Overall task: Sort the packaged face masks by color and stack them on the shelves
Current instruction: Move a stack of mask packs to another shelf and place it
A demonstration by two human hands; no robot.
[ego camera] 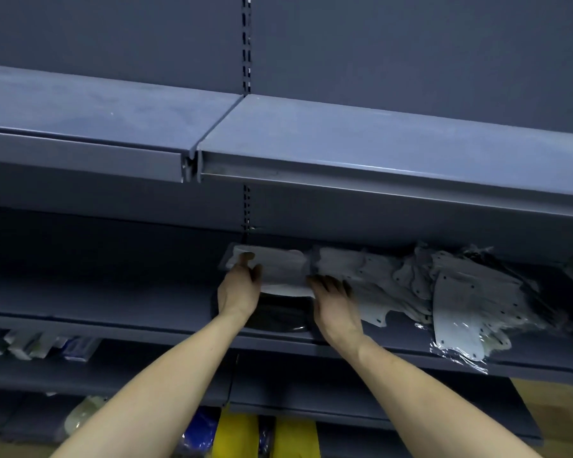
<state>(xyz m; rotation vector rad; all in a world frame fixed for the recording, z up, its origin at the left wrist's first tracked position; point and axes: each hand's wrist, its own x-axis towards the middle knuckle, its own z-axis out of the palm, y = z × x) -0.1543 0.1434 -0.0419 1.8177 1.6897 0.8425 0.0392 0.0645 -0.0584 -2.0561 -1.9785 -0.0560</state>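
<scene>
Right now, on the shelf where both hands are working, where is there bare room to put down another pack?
Bare shelf runs leftward from the left hand. The top shelf above is bare too. Between the hands sits the white stack over a dark pack. Right of the right hand, the loose mask pile crowds the shelf and overhangs its front edge.

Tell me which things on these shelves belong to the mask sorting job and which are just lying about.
Belong to the job:
- white mask stack, held by left hand and right hand
- black mask packs under it
- loose pile of white masks
- middle shelf

Just lying about:
- small packets on the lower left shelf
- yellow and blue items at the bottom
</scene>
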